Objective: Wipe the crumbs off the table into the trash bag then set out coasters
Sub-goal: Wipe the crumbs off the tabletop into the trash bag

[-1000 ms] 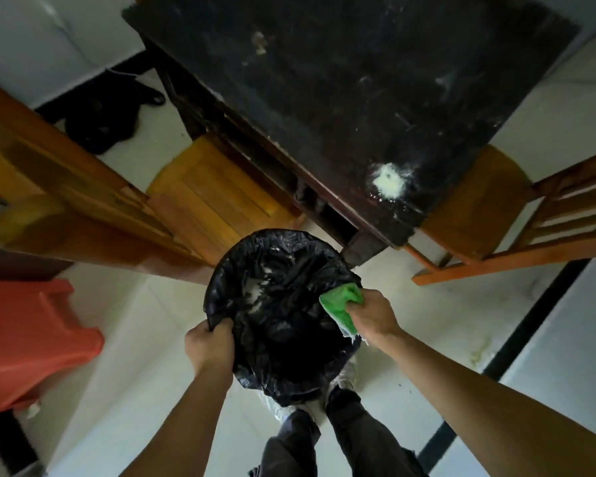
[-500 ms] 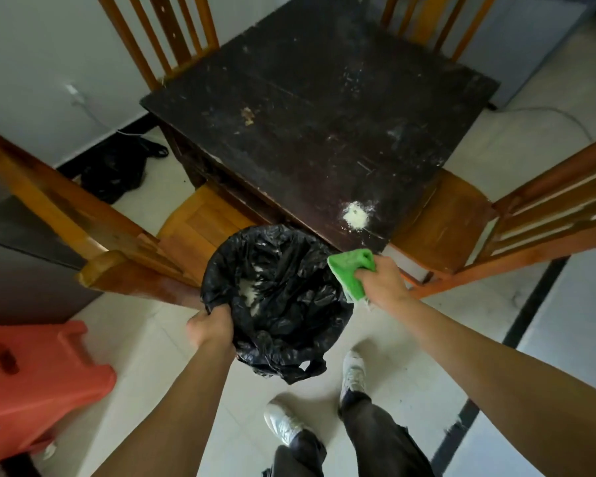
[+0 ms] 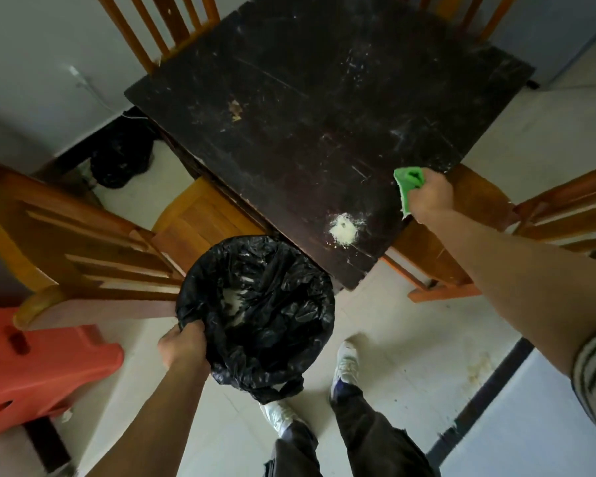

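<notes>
A dark square table (image 3: 310, 108) stands ahead of me. A small pile of pale crumbs (image 3: 343, 229) lies near its front corner. My left hand (image 3: 183, 346) grips the rim of an open black trash bag (image 3: 258, 311), held below the table's front corner; some pale crumbs lie inside it. My right hand (image 3: 429, 197) holds a folded green cloth (image 3: 408, 184) over the table's right edge, to the right of the pile. No coasters are in view.
Wooden chairs stand on all sides: one at left (image 3: 93, 242), one at right (image 3: 537, 215), others behind the table. A red plastic stool (image 3: 31, 366) sits at lower left. Another black bag (image 3: 121, 160) lies on the floor by the wall. My feet (image 3: 344, 366) stand on pale tiles.
My right hand has lifted the green cloth from the bag's rim up and right to the table's edge. The view has tilted up, and the bag now sits lower beside the table corner.
</notes>
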### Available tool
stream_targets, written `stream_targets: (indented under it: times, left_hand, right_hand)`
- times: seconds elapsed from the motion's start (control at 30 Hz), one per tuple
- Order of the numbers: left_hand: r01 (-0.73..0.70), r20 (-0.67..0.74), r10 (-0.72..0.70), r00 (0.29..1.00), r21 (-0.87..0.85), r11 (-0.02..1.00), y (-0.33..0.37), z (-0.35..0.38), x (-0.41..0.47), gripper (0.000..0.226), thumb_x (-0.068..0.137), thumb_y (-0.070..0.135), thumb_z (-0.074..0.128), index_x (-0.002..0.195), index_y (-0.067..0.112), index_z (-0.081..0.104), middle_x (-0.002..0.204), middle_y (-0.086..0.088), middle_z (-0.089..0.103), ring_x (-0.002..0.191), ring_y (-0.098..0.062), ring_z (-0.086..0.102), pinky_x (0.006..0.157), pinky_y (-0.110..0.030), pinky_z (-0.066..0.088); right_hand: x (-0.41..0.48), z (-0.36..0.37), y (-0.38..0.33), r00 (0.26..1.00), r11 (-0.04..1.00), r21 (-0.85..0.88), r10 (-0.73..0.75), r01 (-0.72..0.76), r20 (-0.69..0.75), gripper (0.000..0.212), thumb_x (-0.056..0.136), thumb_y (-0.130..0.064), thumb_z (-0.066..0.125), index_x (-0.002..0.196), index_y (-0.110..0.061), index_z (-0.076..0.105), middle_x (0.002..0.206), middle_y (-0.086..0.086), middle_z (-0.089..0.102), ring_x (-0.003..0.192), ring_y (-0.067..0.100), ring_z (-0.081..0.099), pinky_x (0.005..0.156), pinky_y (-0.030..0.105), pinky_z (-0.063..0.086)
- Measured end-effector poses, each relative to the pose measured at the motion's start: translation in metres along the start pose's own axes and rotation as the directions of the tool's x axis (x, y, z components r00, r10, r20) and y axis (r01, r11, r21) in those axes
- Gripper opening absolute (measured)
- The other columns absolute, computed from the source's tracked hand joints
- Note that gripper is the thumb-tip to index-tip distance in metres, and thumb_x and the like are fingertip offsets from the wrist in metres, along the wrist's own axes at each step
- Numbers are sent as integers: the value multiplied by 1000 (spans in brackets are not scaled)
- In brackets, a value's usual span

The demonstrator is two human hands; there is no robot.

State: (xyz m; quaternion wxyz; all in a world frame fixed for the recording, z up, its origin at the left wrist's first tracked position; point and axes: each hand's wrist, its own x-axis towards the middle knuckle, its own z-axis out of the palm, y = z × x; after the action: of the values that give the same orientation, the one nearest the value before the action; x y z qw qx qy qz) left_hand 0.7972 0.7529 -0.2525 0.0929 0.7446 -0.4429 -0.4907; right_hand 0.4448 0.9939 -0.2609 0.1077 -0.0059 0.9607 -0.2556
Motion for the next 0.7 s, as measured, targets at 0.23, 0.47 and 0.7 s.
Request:
stream_targets:
  times: [0.23, 0.47, 0.7]
  left_hand:
    - [-65, -74, 60, 995, -64, 996, 10, 1, -13, 19, 79, -4, 51, 64, 7, 46, 68, -8, 49, 71, -24, 52, 68, -35, 43]
    - [-76, -107, 75, 991, -8, 997, 6, 1, -24, 8, 75, 3, 52, 67, 5, 54, 68, -12, 53, 64, -26, 52, 59, -34, 42]
    - [-1, -108, -5, 994, -53, 999, -17, 6, -34, 9, 72, 6, 52, 62, 5, 53, 62, -11, 53, 62, -29, 52, 60, -33, 43]
  right_hand:
    - [-21, 38, 16, 958, 945, -160, -284, 286, 32, 50, 81, -3, 71, 128, -7, 57, 124, 16, 50, 112, 31, 48, 94, 35, 47]
    - [-67, 50, 11, 927, 926, -116, -340, 359, 157, 60, 78, 2, 71, 135, -5, 53, 119, 16, 50, 107, 30, 46, 90, 38, 51]
    - [-117, 74, 5, 929, 929, -73, -354, 363, 106, 59, 70, 9, 72, 127, -2, 60, 108, 19, 55, 96, 33, 50, 75, 38, 52]
